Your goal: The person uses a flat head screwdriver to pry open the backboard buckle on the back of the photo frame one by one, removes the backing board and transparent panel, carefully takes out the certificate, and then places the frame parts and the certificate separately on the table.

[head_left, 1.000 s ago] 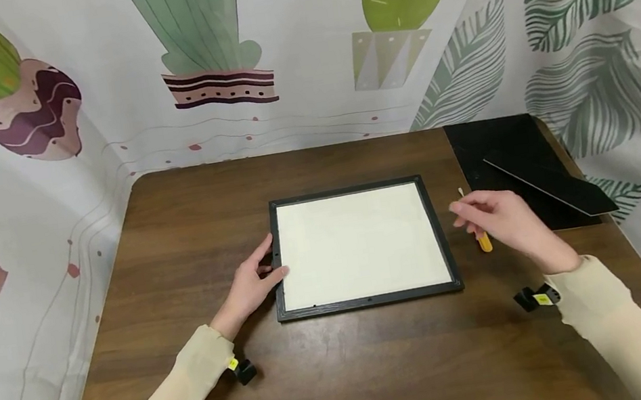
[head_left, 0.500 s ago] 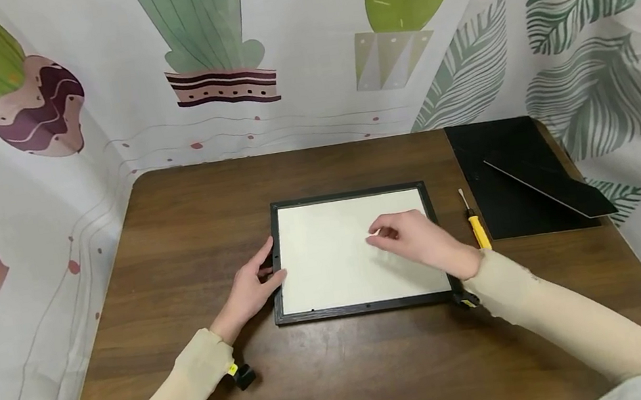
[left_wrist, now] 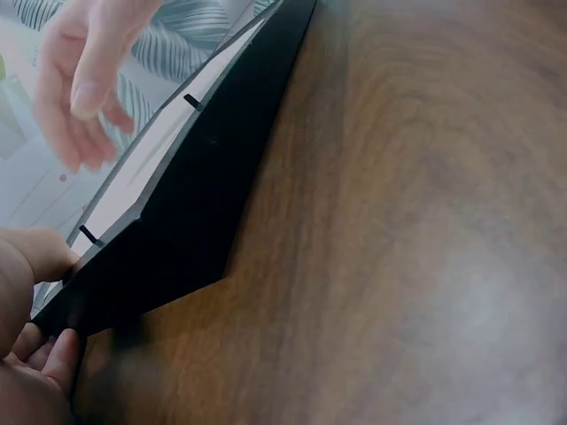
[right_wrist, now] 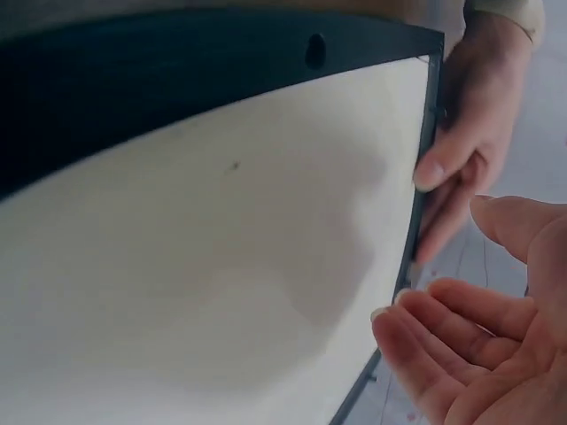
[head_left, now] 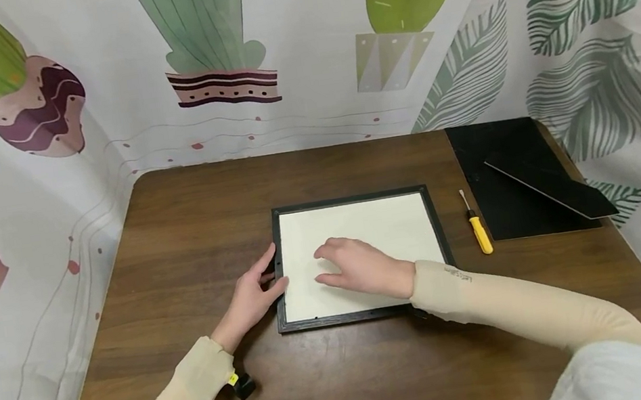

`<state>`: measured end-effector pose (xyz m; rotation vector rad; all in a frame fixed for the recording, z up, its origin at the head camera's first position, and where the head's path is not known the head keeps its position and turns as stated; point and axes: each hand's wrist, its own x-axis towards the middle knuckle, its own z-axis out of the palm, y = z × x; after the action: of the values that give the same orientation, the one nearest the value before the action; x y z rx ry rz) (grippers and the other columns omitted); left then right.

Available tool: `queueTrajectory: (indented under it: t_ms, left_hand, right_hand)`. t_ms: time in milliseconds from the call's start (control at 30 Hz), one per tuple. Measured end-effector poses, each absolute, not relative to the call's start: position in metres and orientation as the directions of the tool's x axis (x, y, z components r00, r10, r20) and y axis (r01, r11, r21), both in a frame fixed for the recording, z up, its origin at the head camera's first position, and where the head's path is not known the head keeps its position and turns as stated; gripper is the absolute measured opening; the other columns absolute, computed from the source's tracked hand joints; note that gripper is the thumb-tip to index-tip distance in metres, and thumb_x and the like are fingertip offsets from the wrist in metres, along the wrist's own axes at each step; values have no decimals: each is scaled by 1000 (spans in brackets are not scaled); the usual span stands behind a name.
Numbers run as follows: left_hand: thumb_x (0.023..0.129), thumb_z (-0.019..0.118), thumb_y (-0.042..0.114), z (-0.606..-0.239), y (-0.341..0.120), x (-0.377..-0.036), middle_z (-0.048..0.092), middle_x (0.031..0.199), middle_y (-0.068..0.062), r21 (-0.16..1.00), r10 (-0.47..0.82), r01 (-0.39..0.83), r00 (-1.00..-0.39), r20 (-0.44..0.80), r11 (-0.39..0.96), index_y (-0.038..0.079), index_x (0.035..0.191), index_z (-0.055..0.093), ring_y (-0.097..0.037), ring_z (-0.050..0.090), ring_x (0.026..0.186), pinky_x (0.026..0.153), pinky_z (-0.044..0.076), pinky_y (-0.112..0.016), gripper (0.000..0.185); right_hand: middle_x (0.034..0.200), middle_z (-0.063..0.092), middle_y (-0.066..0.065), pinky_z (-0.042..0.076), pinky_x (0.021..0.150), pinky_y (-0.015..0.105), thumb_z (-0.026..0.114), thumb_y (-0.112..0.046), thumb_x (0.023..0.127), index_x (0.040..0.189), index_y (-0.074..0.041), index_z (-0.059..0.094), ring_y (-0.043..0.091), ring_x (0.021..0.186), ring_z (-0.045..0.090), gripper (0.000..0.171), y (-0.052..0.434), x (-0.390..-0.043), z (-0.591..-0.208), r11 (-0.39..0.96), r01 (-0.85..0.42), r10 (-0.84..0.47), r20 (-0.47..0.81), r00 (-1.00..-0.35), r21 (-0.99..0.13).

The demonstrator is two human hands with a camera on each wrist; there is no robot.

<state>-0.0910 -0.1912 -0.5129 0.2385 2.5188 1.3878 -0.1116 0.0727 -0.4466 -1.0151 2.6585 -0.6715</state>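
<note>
Head view: my two hands meet at a picture frame (head_left: 359, 257) lying flat on the brown table (head_left: 345, 374), near its middle; the frame is black with a white sheet inside
Left hand: my left hand (head_left: 250, 295) grips the frame's left edge; thumb curled over the top of the rim, fingers along its outer side
Left wrist view: the frame (left_wrist: 190, 208) fills the middle; my left thumb sits on its rim at the lower left
Right hand: my right hand (head_left: 361, 268) is above the left part of the white sheet; fingers loosely bent and holding nothing; I cannot tell whether the fingertips touch the sheet
Right wrist view: my right fingers (right_wrist: 452, 350) hang relaxed just beside the frame's left rim; my left hand (right_wrist: 469, 150) holds that rim
Screwdriver: a yellow-handled screwdriver (head_left: 477, 231) lies just right of the frame, apart from it
Black board: a black board (head_left: 523, 175) lies at the table's far right corner, beyond the screwdriver
</note>
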Motion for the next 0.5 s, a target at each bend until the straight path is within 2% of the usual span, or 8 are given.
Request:
queueTrajectory:
  t_ms: [133, 300, 500]
  left_hand:
    - [100, 72, 16, -515, -190, -87, 36, 165, -18, 852, 259, 25, -957, -131, 523, 13, 165, 32, -39, 64, 126, 106, 53, -50, 77]
    - [99, 73, 14, -517, -190, -83, 34, 166, -17, 859, 280, 49, -953, -112, 510, 10, 164, 32, -38, 57, 135, 111, 49, -46, 77]
    - [99, 73, 11, -516, -190, -81, 32, 167, -18, 871, 295, 66, -951, -93, 488, 6, 163, 33, -38, 50, 141, 112, 46, -42, 76]
  right_hand:
    - [129, 67, 18, 56, 103, 39, 74, -36, 98, 133, 4, 64, 30, 118, 65, 54, 60, -108, -451, 661, -616, -699, -55, -712, -428]
    - [148, 52, 29, 46, 116, 47, 74, -47, 96, 145, 10, 52, 41, 139, 51, 78, 53, -105, -456, 694, -635, -699, -109, -707, -338]
    - [160, 36, 32, 36, 122, 52, 68, -55, 97, 153, 10, 42, 45, 151, 34, 89, 46, -101, -461, 725, -615, -683, -210, -700, -310]
